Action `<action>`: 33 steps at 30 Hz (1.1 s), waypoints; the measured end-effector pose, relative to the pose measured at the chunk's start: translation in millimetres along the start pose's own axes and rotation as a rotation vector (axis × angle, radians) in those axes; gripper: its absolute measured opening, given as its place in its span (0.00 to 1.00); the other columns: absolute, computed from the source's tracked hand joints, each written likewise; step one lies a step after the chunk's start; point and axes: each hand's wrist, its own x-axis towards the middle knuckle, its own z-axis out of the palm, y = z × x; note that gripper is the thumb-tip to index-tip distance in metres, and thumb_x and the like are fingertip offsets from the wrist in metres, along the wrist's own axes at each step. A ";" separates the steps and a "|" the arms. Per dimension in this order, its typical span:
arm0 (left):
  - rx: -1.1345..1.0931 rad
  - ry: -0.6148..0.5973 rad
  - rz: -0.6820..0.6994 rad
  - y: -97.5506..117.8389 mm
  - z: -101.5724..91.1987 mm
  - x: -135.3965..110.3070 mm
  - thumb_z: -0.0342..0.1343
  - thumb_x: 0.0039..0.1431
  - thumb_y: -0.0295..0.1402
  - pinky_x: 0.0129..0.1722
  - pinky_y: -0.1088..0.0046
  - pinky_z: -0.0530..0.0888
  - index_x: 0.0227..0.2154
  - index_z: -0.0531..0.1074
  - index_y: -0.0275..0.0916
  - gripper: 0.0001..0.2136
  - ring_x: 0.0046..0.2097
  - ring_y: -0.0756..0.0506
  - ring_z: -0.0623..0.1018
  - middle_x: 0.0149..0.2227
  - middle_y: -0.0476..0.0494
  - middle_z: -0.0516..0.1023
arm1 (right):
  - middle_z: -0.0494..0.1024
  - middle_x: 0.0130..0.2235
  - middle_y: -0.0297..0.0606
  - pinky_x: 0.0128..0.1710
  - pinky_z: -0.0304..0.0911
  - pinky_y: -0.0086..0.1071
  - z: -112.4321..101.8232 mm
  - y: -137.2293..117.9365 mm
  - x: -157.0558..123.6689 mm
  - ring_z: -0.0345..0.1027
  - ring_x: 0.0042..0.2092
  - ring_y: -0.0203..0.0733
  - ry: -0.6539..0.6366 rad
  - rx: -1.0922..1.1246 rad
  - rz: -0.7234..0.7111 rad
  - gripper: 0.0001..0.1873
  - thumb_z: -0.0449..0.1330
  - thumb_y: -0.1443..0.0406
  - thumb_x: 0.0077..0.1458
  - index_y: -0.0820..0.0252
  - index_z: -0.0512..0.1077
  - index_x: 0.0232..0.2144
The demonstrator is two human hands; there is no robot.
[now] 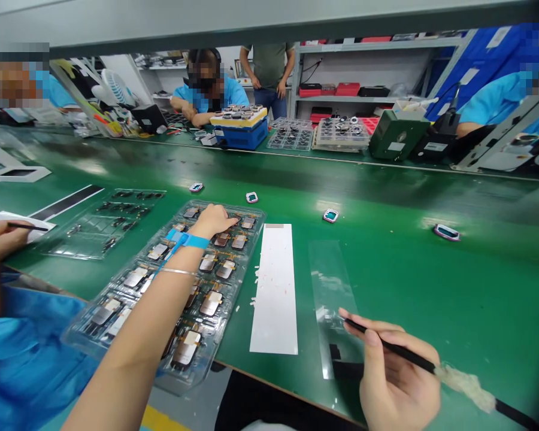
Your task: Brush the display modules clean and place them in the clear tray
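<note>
While the right hand (pixel 397 371) closes around a black tool (pixel 408 357), thumb and fingers pinching it near its tip, the left hand (pixel 212 221) reaches over the far end of the clear tray (pixel 233 290). Its fingers are bent downward, just beside the part (pixel 248 222) in the far right corner; whether they have hold of anything cannot be told.

The tray lies directly under the left hand and forearm, well to the left of the right hand, with flat metallic parts seated in rows. A blue band (pixel 194 240) circles the left wrist. Between tray and right hand lies a white strip (pixel 273 293), with pale scraps (pixel 257 275) along its left edge. Clear film (pixel 327 269) lies right of the strip, beneath the tool's tip; contact cannot be told. Beyond the hands, four small frames (pixel 330 215) sit spaced across the green bench (pixel 395 269).
</note>
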 end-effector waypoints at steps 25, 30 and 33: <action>-0.050 0.068 -0.265 -33.8 -7.8 23.3 0.58 0.65 0.38 0.47 0.57 0.77 0.52 0.70 0.37 0.16 0.50 0.40 0.77 0.52 0.39 0.74 | 0.80 0.34 0.39 0.30 0.81 0.36 -1.1 2.5 -1.3 0.82 0.37 0.47 0.015 -0.009 0.013 0.09 0.63 0.74 0.56 0.60 0.67 0.37; -0.032 0.150 -0.330 -56.6 -26.7 17.0 0.58 0.65 0.37 0.48 0.56 0.76 0.53 0.70 0.38 0.16 0.51 0.40 0.77 0.53 0.39 0.73 | 0.79 0.32 0.38 0.29 0.80 0.34 0.9 -0.1 0.9 0.81 0.35 0.46 0.045 -0.010 -0.009 0.10 0.64 0.75 0.54 0.61 0.68 0.35; -0.026 0.157 -0.349 -68.5 -31.1 11.6 0.58 0.65 0.37 0.48 0.56 0.76 0.53 0.70 0.37 0.16 0.50 0.40 0.77 0.53 0.39 0.74 | 0.79 0.32 0.38 0.28 0.80 0.33 2.5 -1.1 2.0 0.81 0.34 0.46 0.050 0.000 -0.002 0.10 0.65 0.75 0.53 0.62 0.67 0.35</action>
